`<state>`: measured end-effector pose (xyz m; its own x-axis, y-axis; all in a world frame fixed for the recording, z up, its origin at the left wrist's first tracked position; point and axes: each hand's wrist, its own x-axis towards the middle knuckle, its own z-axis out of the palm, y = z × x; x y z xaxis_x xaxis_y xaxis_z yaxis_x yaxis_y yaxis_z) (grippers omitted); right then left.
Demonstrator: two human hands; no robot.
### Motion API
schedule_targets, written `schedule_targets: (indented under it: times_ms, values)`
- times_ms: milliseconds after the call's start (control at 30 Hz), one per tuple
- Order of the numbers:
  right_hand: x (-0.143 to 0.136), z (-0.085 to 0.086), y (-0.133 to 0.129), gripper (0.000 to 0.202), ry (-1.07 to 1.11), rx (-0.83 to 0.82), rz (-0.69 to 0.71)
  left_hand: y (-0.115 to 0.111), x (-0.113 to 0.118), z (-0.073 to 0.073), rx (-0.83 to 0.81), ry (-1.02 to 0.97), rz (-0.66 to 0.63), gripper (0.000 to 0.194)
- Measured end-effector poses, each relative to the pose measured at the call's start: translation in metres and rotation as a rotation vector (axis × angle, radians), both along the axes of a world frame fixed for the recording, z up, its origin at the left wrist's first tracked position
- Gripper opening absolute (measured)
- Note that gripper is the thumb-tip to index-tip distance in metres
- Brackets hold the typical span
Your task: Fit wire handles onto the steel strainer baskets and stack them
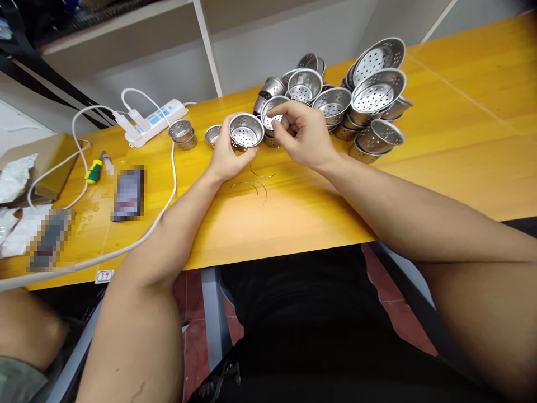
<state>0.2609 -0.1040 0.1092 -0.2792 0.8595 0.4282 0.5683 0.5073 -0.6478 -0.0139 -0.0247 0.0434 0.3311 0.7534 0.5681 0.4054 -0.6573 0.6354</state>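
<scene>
A small perforated metal cup (246, 132) is in my left hand (229, 154), its open top toward me and my fingers around its side. Just right of it, my right hand (300, 131) is closed in a pinch in front of the piled cups; what its fingertips hold, if anything, is too small to make out. Stacks of perforated metal cups (305, 85) stand behind and to the right of my right hand. Several thin curved wires (263, 193) lie on the yellow table (302, 207) below my hands. Another small cup (212, 135) sits behind my left hand.
Two stacked cups (183, 134) stand near a white power strip (157, 123) with cables. A white cable crosses my left forearm. Farther left are a green-yellow screwdriver (94, 171), two blurred-out items, a cardboard box (54, 168) and plastic bags. Another person's leg shows at lower left.
</scene>
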Motion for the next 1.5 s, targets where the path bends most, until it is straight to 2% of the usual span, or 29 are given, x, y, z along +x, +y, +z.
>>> schedule_targets:
  times_ms: [200, 367, 467, 567, 767, 967, 1167, 1367, 1500]
  values:
    - [-0.001, 0.001, -0.001, 0.082, 0.050, 0.037, -0.014, -0.001, -0.003, -0.003, 0.046, -0.009, -0.006, 0.115]
    - [-0.002, 0.000, -0.002, 0.081, 0.010, -0.014, 0.005, -0.002, 0.000, -0.002, 0.054, -0.012, 0.035, 0.106]
    - [-0.004, -0.001, -0.002, 0.078, 0.007, -0.013, 0.016, -0.006, 0.005, -0.001, 0.001, -0.025, 0.024, 0.111]
    - [-0.006, -0.006, 0.003, 0.071, 0.020, 0.007, 0.004, -0.008, 0.008, -0.002, -0.009, -0.040, -0.028, 0.119]
    - [-0.009, -0.026, 0.018, 0.049, 0.169, 0.125, -0.005, 0.002, 0.012, -0.017, 0.116, -0.063, -0.147, 0.128]
    - [-0.013, -0.036, 0.023, 0.033, 0.223, 0.182, -0.002, 0.007, 0.013, -0.025, 0.157, -0.059, -0.144, 0.128]
    - [-0.017, -0.031, 0.016, 0.050, 0.265, 0.167, 0.044, 0.002, 0.012, -0.021, 0.158, -0.072, -0.199, 0.122]
    - [-0.012, -0.014, 0.010, 0.079, 0.369, 0.041, 0.311, 0.008, 0.004, -0.026, 0.115, -0.062, -0.236, 0.109]
    - [-0.007, -0.007, 0.010, 0.087, 0.405, -0.084, 0.427, 0.014, 0.001, -0.031, 0.099, -0.066, -0.272, 0.106]
